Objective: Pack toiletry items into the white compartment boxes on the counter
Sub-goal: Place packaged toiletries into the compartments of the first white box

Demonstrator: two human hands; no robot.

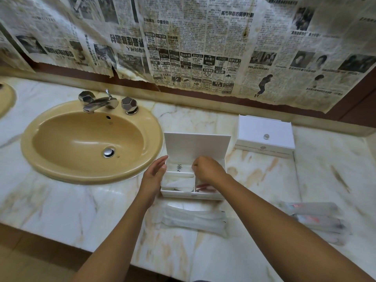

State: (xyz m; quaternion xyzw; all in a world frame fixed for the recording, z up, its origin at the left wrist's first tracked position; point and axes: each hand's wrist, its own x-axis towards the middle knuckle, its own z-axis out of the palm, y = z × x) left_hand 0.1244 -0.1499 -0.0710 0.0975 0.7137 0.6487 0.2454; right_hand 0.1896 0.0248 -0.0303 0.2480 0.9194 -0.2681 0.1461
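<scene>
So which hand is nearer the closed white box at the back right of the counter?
Right. The right hand is curled inside the open box, left of and in front of the closed white box. The left hand rests on the open box's far-left wall.

Bathroom vanity w/ pale marble counter (61, 202), cream w/ tan and grey veins. Oval mustard-yellow sink (89, 139) set in at left, chrome drain at bottom; chrome faucet (101, 102) w/ two faceted knobs behind it. Edge of a 2nd yellow basin (6, 98) at far left. Wall above covered w/ old yellowed newspaper sheets (203, 47), stained, lower edges torn; dark reddish-brown strip (183, 92) shows beneath. Brownish floor (30, 257) at lower left. Light is soft, even.
</scene>
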